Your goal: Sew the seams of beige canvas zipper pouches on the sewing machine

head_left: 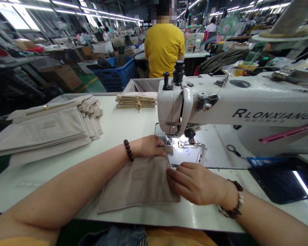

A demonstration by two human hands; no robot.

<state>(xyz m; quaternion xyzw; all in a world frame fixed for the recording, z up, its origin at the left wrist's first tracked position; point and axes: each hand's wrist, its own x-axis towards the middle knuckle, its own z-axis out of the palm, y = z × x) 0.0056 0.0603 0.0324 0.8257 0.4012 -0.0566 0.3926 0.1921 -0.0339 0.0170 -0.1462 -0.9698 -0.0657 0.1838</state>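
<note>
A beige fabric pouch with a small stitched label lies flat at the front of the sewing machine. Its upper right corner, where a short tab sticks out, is beside the needle area. My left hand grips the pouch's top edge by that tab, thumb and fingers closed on it. On the right edge, my right hand pinches the fabric with bent fingers. Part of the pouch's top edge is hidden under my left hand.
A stack of beige pouches lies on the left of the white table. Behind the machine head is a smaller pile with gold zipper pulls. Small scissors and a dark tablet lie to the right. A person in yellow sits ahead.
</note>
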